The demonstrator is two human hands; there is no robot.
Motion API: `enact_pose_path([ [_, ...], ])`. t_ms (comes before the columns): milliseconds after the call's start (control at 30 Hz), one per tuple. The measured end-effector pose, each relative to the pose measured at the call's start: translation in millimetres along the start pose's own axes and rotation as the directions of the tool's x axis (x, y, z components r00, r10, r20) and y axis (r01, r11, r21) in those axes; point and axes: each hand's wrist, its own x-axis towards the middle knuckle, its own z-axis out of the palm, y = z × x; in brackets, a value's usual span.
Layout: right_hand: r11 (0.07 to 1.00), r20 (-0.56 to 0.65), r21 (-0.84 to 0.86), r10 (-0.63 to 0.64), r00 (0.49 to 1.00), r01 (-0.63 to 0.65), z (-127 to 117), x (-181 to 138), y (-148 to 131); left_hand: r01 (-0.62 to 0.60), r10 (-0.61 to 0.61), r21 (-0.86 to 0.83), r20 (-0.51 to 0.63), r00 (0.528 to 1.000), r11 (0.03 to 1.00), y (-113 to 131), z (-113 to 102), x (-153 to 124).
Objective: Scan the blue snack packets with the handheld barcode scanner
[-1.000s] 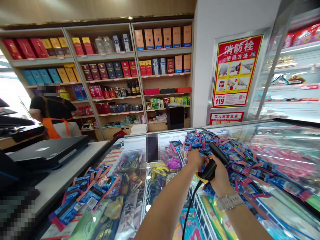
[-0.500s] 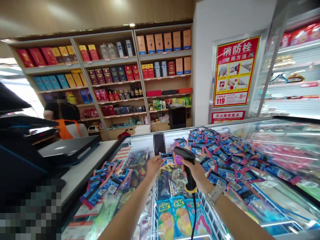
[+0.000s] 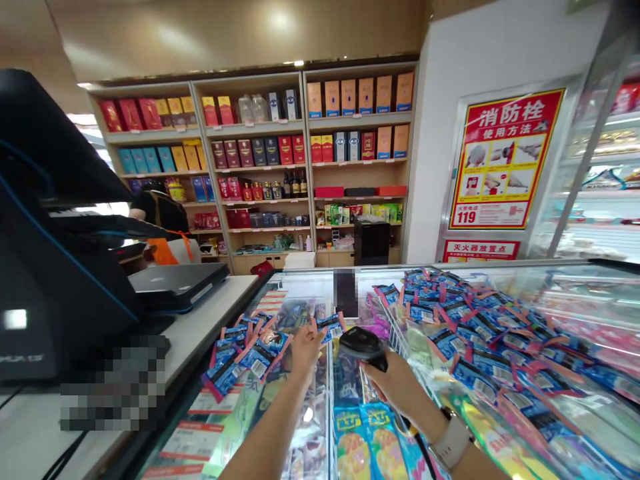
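Note:
My left hand (image 3: 305,348) pinches a small blue and red packet (image 3: 330,325) above the glass lid of a chest freezer (image 3: 320,407). Just to its right, my right hand (image 3: 397,381) grips a black handheld barcode scanner (image 3: 363,345), its head close to the packet. A watch sits on my right wrist. A small pile of the same blue packets (image 3: 245,352) lies on the lid to the left of my left hand. A much larger pile of blue packets (image 3: 475,327) covers the lid to the right.
A black register screen (image 3: 50,233) and a closed laptop (image 3: 177,285) stand on the white counter (image 3: 210,313) at left. A person in an orange apron (image 3: 165,230) stands behind it. Shelves of boxed goods (image 3: 280,147) fill the back wall; a red poster (image 3: 505,160) hangs at right.
My left hand carried a packet leftward from the large pile toward the small pile. My right hand followed with the scanner. My view turned left, bringing the register screen in.

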Motion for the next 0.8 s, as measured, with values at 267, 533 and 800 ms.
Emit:
enact_pose_path([
  [267, 0.999, 0.016, -0.04, 0.003, 1.0, -0.002, -6, -1, -1, -0.001, 0.001, -0.003, -0.006, 1.0, 1.0, -6, -1, 1],
  [533, 0.763, 0.071, 0.636, 0.094, 0.993, -0.117, 29, 17, -15, -0.128, 0.141, 0.198, -0.052, 0.989, 0.972, 26, -24, 3],
  [800, 0.245, 0.322, 0.911, 0.077, 0.944, -0.331, 160, 52, -42, -0.183, 0.433, 0.904, -0.003, 0.901, 0.387, 99, -127, -8],
])
